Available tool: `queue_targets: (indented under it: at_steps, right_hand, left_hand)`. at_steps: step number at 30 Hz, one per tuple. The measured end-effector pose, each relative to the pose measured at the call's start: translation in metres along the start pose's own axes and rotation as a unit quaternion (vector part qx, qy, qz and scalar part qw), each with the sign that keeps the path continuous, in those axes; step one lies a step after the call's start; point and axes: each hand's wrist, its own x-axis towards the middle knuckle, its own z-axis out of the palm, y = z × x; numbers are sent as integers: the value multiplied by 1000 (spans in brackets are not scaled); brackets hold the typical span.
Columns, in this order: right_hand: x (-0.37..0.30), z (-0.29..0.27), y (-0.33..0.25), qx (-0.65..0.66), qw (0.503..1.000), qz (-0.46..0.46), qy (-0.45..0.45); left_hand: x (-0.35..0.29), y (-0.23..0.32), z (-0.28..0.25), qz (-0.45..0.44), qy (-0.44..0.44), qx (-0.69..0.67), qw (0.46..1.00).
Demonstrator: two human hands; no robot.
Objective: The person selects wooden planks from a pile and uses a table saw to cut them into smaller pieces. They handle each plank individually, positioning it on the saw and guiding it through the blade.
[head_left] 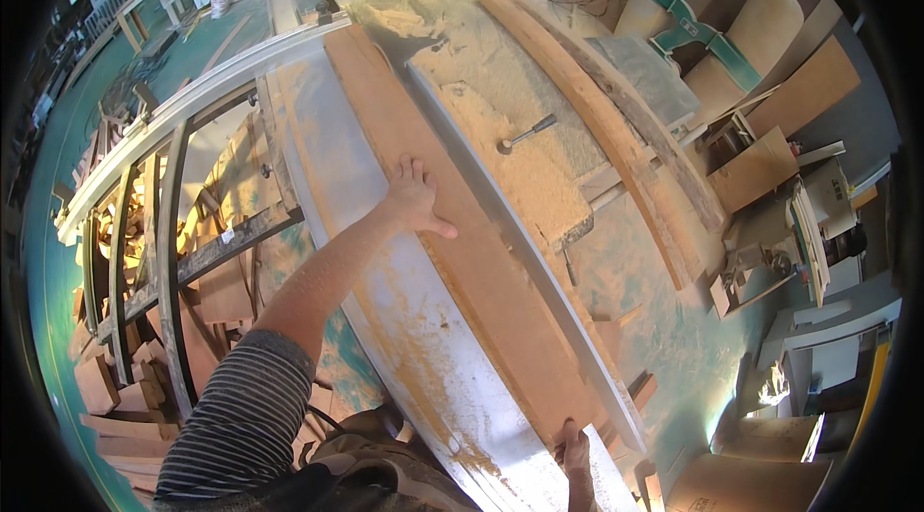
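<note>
A long reddish-brown wooden board (472, 252) lies along the metal bed (385, 267) of what looks like a sliding table saw. My left hand (419, 199) rests on the board's upper face, palm down and fingers spread. At the near end of the board, my right hand (576, 445) holds its end edge with a digit on top; the other fingers are mostly hidden. Along the board's right side runs a straight metal fence (520, 243), with a narrow gap between them toward the far part. No blade shows.
Sawdust covers the table right of the fence, where a black-handled lever (529, 132) stands. Two long rough planks (597, 127) lie farther right. On the left are a metal frame (173, 252) and piled wood offcuts (135, 387). Large dust-collector bags (760, 26) stand at back right.
</note>
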Motion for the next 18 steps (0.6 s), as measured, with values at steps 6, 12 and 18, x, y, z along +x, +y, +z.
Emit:
queue_targets:
  at_steps: [6,12,18]
  right_hand:
    - [4,10,-8,26,1000,-2,-11]
    - [-1,15,-20,21,999,-17,-25]
    - [5,13,-29,2,997,11,-70]
  left_hand:
    - [5,-7,-12,-1,-22,-4,1000]
    - [7,-29,12,8,36,-64,997]
    - [11,-34,37,-35,131,-151,979]
